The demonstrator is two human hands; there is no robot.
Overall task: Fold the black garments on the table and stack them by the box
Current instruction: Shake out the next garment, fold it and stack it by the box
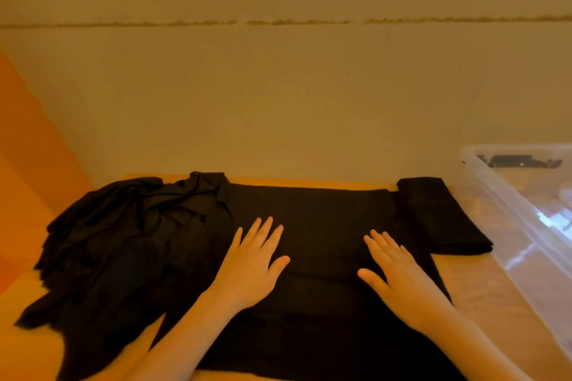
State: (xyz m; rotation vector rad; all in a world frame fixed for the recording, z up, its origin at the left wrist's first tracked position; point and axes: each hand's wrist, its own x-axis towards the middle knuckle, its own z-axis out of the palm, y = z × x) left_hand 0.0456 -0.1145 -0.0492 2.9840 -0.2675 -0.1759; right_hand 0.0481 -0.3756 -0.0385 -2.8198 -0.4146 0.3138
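both palms flat, fingers straight: left hand point(251, 266) and right hand point(399, 278) press the spread black garment point(312, 216) mid-tabletop point(483, 297). crumpled pile point(123, 235) left, folded garment point(439, 213) beside the clear box point(507, 195).

— What sort of place is this?
— Looks like a home: a plain pale wall point(278, 86), a wooden counter point(483, 294) piled with black clothes point(117, 241), and a clear plastic storage box point(526, 213).

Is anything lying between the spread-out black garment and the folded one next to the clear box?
Nothing visible: the flat garment under both hands reaches right up to the folded garment beside the plastic box.
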